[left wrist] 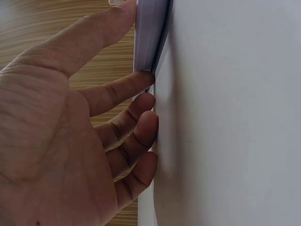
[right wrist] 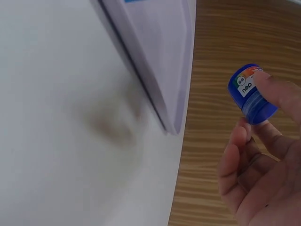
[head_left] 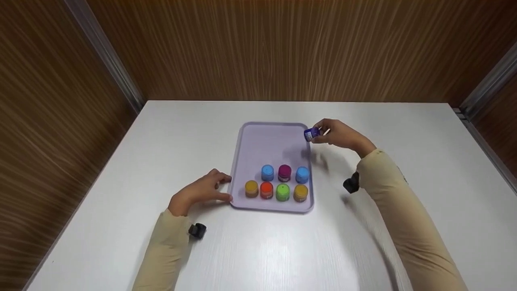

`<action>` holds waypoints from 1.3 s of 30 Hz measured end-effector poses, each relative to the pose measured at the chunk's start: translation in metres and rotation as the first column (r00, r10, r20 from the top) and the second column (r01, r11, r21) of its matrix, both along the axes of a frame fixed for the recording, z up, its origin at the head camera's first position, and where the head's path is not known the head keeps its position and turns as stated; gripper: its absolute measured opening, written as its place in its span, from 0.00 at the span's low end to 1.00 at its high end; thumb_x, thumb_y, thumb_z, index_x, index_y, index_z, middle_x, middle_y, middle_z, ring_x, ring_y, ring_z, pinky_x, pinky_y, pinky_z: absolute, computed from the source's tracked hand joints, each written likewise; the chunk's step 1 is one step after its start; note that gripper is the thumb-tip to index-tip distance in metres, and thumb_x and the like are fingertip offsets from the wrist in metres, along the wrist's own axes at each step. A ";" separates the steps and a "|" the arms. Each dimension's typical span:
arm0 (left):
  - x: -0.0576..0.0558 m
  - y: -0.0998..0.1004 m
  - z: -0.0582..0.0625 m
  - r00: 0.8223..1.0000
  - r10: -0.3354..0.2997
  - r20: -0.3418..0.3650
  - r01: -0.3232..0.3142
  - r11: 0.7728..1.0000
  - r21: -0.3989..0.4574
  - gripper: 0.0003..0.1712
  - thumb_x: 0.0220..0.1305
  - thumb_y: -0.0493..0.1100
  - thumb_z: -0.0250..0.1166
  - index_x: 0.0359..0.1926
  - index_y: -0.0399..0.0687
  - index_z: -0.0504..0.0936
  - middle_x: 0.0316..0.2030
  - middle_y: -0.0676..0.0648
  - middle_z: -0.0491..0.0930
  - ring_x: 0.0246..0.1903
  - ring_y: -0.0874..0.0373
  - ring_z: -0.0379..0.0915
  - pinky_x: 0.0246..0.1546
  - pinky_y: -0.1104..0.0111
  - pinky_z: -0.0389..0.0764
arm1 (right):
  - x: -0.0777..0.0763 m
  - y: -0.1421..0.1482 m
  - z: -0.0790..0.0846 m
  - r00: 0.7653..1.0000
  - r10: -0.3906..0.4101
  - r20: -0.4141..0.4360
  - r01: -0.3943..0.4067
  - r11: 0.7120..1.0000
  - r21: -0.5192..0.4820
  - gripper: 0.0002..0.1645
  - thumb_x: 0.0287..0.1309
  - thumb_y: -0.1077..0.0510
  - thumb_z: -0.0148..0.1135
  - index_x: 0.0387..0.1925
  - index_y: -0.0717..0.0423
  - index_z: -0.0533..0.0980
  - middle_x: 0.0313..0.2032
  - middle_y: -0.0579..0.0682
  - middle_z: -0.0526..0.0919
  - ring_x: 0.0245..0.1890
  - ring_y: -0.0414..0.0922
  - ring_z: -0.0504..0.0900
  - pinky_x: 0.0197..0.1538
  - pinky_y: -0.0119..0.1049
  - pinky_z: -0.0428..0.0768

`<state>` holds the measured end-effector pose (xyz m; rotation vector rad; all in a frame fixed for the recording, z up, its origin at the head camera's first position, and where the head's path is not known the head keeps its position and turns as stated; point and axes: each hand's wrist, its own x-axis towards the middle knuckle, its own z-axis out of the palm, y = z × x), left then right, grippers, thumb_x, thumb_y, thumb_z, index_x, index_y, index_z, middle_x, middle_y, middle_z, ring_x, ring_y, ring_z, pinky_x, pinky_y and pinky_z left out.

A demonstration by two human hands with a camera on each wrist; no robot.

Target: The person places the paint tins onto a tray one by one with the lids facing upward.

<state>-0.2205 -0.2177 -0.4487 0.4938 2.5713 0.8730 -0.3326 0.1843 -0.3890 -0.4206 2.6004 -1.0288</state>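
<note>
Between thumb and fingers my right hand (head_left: 340, 133) pinches a small dark blue paint jar (head_left: 311, 133), tilted and raised at the tray's right edge near its far corner. The right wrist view shows a printed label on this blue jar (right wrist: 253, 94). My left hand (head_left: 204, 188) touches the left side of the lilac tray (head_left: 274, 141) near its front corner, thumb and index finger at the rim. In the left wrist view the left hand's (left wrist: 70, 127) other fingers bend loosely beside the tray edge (left wrist: 149, 37).
Several jars stand in two rows at the tray's front: a light blue jar (head_left: 267, 172), a magenta jar (head_left: 284, 173) and another light blue jar (head_left: 302, 174) behind yellow, red (head_left: 266, 190), green (head_left: 282, 192) and yellow ones. A wood-grain panel (head_left: 282, 52) rises behind the white table (head_left: 181, 133).
</note>
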 end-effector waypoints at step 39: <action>-0.001 0.003 -0.002 1.000 0.010 0.013 -0.010 1.000 0.012 0.38 0.51 0.53 0.71 0.62 0.41 0.74 0.48 0.45 0.69 0.45 0.53 0.64 0.49 0.61 0.67 | 0.022 -0.087 0.020 0.981 0.190 -0.035 -0.191 0.981 -0.030 0.29 0.54 0.51 0.69 0.54 0.60 0.73 0.46 0.56 0.78 0.44 0.47 0.75 0.45 0.35 0.75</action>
